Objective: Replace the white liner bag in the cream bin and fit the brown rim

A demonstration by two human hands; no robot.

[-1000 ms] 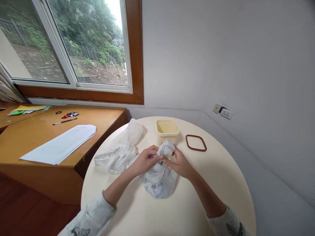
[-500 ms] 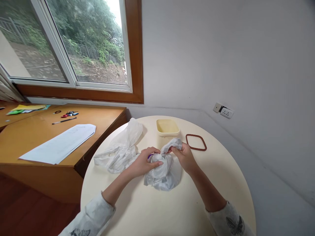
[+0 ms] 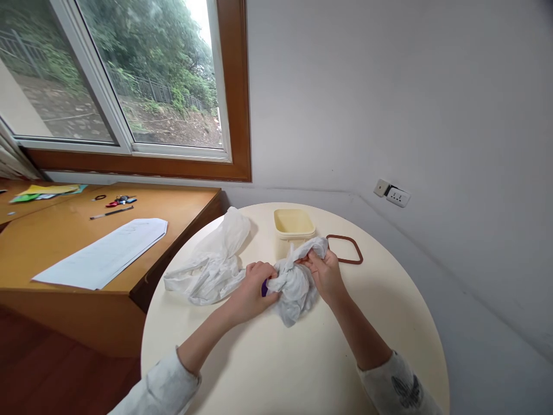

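Both my hands work on a crumpled white plastic bag (image 3: 294, 288) over the round table. My left hand (image 3: 256, 291) is closed on the bag's left side, where a small purple patch (image 3: 264, 287) of something shows by the fingers; its kind is hidden. Pinched in my right hand (image 3: 325, 275) is a twisted end of the same bag, pulled out to the upper right. Just behind the bag stands an open cream plastic container (image 3: 295, 226). A brown rounded-square frame (image 3: 358, 253) lies flat to the right, near my right hand.
A second white plastic bag (image 3: 216, 262) lies on the left of the round cream table (image 3: 345, 369). Left of it is a wooden desk (image 3: 185, 207) with white papers (image 3: 106, 253), a pen (image 3: 111, 212) and small items. A wall socket (image 3: 398, 197) is at the right.
My right hand has drawn the twisted bag end slightly up and to the right. The bag looks more bunched, its lower part narrower. More of the purple patch shows by my left hand.
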